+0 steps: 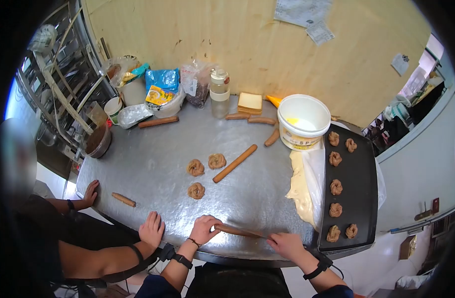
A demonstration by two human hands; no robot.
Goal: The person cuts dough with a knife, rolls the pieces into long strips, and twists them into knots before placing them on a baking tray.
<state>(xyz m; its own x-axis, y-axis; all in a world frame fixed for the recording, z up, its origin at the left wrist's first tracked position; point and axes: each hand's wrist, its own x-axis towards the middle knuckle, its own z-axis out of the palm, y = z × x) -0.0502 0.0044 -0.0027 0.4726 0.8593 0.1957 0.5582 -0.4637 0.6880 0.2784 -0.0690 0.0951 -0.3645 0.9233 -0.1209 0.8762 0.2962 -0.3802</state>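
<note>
Near the front edge of the metal table, a brown dough strip (237, 231) stretches between my two hands. My left hand (204, 230) has its fingers closed round the strip's left end. At the right end my right hand (286, 245) pinches it, where a thin grey edge shows that I cannot make out. Beyond them lie twisted dough rings (196, 190) and a wooden rolling pin (235, 163). To the right, a black tray (354, 188) holds several twisted dough pieces (336, 186).
A co-worker's hands (151, 230) rest on the table at the left, near a small dough roll (123, 199). A white bucket (304, 121), pale dough (301, 191), bread slices (250, 102), a bottle (219, 93) and a bowl of brown powder (96, 141) stand around the table.
</note>
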